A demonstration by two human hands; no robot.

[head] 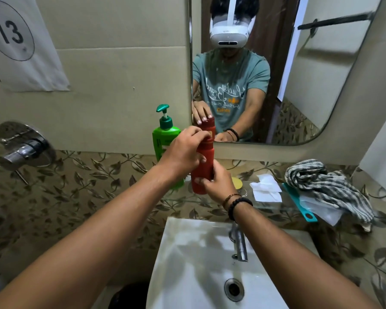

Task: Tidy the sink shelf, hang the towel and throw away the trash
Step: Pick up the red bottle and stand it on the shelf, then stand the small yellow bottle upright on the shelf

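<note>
Two hands meet on the tall red plastic bottle [204,161] standing upright at the left end of the glass sink shelf [265,205]: your right hand [217,182] wraps around its lower body from the 4 o'clock side, fingers closed on it, while your left hand [183,150] comes over from 9 o'clock and pinches around its neck and cap. Just behind the bottle at 10 o'clock, touching or nearly so, stands the green pump bottle with a dark green dispenser head [165,139], partly hidden by your left wrist. At 3 o'clock from the red bottle, a round yellow disc [237,182] peeks out from behind your right hand, and farther along lies a crumpled white tissue [266,188]. At the shelf's right end the grey-and-white striped towel [325,186] sits bunched in a heap, draped over a teal plastic comb-like handle [299,202] and a clear wrapper [321,208]. Below the shelf, at 6 o'clock, is the white ceramic basin [187,264] with its chrome tap [240,244]. The mirror [321,85] above reflects your hands on the bottle.
</note>
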